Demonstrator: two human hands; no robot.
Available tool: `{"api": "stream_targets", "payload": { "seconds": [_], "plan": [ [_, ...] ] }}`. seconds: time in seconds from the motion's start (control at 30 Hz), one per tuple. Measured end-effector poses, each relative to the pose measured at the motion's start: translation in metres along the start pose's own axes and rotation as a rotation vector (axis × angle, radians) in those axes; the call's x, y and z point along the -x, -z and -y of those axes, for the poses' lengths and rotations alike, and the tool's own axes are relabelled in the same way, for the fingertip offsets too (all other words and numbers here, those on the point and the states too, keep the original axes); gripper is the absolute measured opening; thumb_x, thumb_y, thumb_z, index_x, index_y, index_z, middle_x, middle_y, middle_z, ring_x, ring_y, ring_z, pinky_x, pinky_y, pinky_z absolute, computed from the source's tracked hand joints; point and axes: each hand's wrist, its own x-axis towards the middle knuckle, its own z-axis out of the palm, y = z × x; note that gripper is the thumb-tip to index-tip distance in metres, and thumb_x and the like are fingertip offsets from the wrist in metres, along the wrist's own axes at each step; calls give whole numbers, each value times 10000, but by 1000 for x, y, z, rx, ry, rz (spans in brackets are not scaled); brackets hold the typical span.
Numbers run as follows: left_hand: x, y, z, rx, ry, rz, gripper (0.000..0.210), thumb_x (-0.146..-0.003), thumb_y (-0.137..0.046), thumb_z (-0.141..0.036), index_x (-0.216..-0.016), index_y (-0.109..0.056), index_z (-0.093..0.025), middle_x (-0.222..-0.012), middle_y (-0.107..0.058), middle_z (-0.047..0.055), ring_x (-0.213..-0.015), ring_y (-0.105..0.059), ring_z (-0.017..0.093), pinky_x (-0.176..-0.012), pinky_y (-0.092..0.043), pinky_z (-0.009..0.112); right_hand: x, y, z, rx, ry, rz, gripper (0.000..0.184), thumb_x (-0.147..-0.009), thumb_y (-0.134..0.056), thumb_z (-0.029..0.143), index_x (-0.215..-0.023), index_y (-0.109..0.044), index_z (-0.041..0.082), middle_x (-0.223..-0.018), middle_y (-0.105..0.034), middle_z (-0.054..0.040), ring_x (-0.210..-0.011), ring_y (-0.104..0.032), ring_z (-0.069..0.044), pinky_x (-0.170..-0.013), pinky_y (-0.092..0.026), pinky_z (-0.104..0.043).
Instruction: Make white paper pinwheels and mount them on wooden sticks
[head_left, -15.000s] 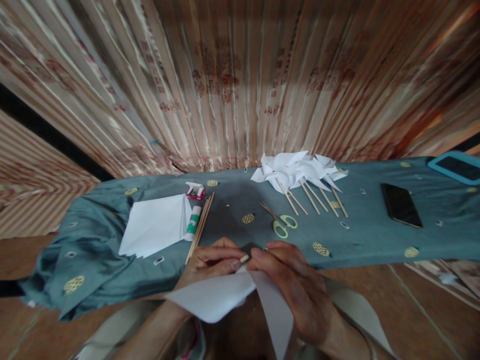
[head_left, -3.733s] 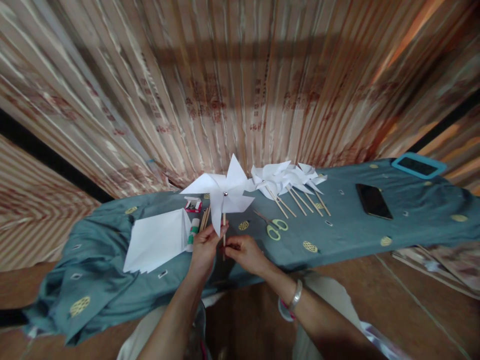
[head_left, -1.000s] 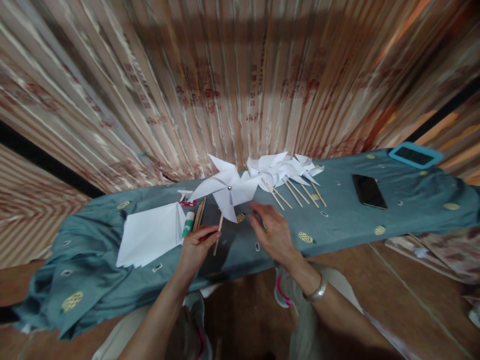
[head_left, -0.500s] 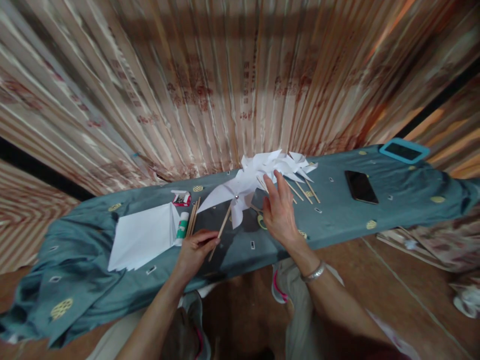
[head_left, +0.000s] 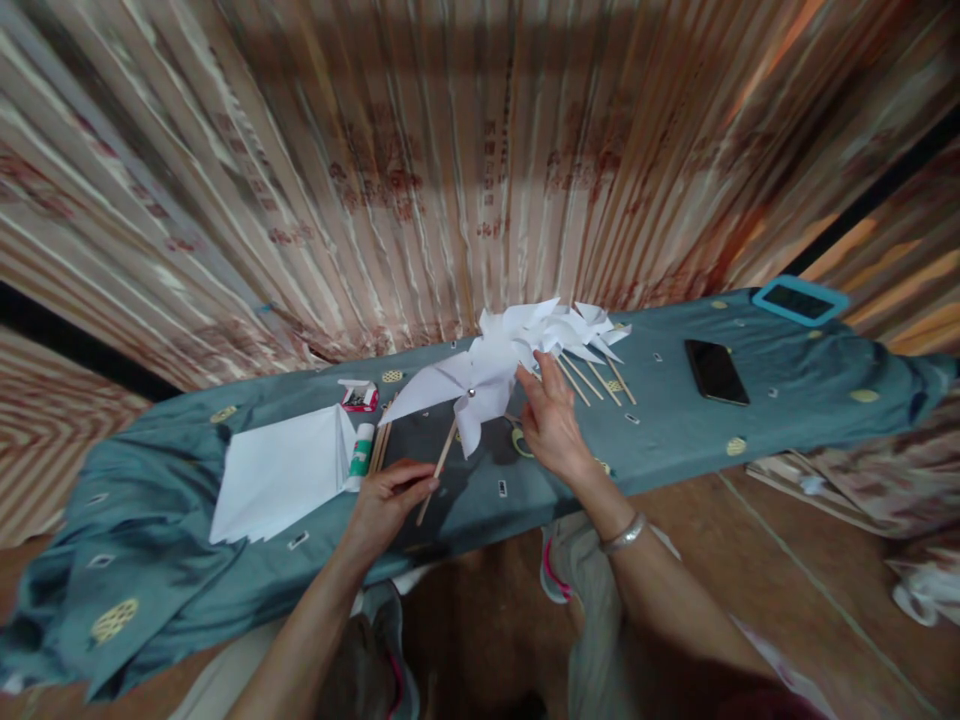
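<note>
My left hand (head_left: 386, 502) pinches the wooden stick of a white paper pinwheel (head_left: 489, 396), held up over the table with a small round pin head at its centre. Beside the pinwheel's right blade is my right hand (head_left: 553, 420), its fingers stretched out and somewhat apart. The fingertips are at the blade's edge; whether they touch it I cannot tell. Behind lie several finished pinwheels (head_left: 574, 332), their sticks pointing toward me. Scissors with a yellow-green handle (head_left: 520, 442) are partly hidden by my right hand.
On the left lie a stack of white paper (head_left: 281, 475), a glue stick (head_left: 361, 455), loose wooden sticks (head_left: 382, 445) and a small red box (head_left: 360, 396). A phone (head_left: 716, 371) and a blue-framed device (head_left: 801, 300) rest on the right of the cloth-covered table (head_left: 652, 440).
My right hand's fingers have come down and closer to the right blade. The pinwheel has turned a little, its left blade swinging slightly left. My left hand keeps its hold on the stick.
</note>
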Motion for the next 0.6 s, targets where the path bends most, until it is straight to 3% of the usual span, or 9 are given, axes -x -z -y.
{"api": "stream_targets", "payload": {
  "seconds": [0.07,0.13,0.23,0.3,0.33,0.4,0.47,0.53,0.6],
  "plan": [
    [0,1,-1,18,11,-22,227,-550,-787,-383,-703,-798,-216,-715,-733,45,-664,-627,176,-595,-494,259,0,1,0,-28,-31,54,625,-738,-433,-5,-1334,-540,148,-1558,-310,-174,-1476,-206,-347,-1125,-288,-611],
    [0,3,-2,47,35,-55,230,-540,-798,-369,-709,-800,-214,-742,-748,49,-690,-641,180,-626,-510,262,1,4,4,-128,-38,179,550,-749,-434,9,-1249,-614,150,-1501,-422,-163,-1427,-339,-320,-1134,-315,-554],
    [0,6,-3,74,55,-95,221,-537,-803,-339,-720,-802,-215,-761,-757,49,-720,-654,175,-666,-519,256,6,7,14,-471,-56,654,417,-813,-422,70,-1126,-683,157,-1224,-674,-132,-1147,-637,-241,-994,-491,-426],
    [-1,7,-3,72,42,-100,221,-544,-798,-336,-730,-803,-216,-782,-761,50,-744,-659,182,-691,-523,264,9,9,23,-735,-121,966,354,-848,-422,125,-1074,-693,147,-1035,-742,-104,-953,-712,-194,-823,-557,-334],
    [-1,7,-3,70,35,-100,225,-549,-794,-338,-737,-804,-216,-793,-764,51,-755,-662,188,-703,-525,271,10,11,26,-840,-161,1045,329,-852,-429,144,-1045,-696,142,-970,-751,-91,-887,-721,-172,-755,-556,-291],
    [-2,7,-2,68,30,-99,230,-556,-788,-341,-751,-806,-219,-805,-767,52,-768,-664,195,-721,-526,285,10,16,31,-975,-219,1047,276,-834,-463,162,-964,-705,140,-886,-751,-68,-790,-717,-135,-670,-523,-226],
    [-2,7,-1,73,36,-108,229,-552,-789,-339,-749,-805,-223,-798,-768,50,-759,-662,195,-718,-526,288,8,24,32,-1057,-245,941,221,-801,-504,171,-874,-711,141,-832,-745,-58,-694,-694,-112,-601,-483,-200],
    [-2,7,-1,85,41,-121,222,-540,-793,-333,-732,-803,-224,-783,-765,48,-745,-659,192,-704,-526,286,5,32,30,-1122,-268,718,192,-793,-527,204,-814,-709,149,-804,-738,-59,-599,-648,-102,-549,-457,-208],
    [-2,7,0,97,43,-130,215,-526,-794,-329,-712,-799,-222,-752,-757,44,-714,-651,184,-666,-522,276,3,39,26,-1072,-285,391,209,-818,-514,238,-807,-708,161,-751,-721,-48,-539,-589,-102,-534,-453,-229]
  ]
}}
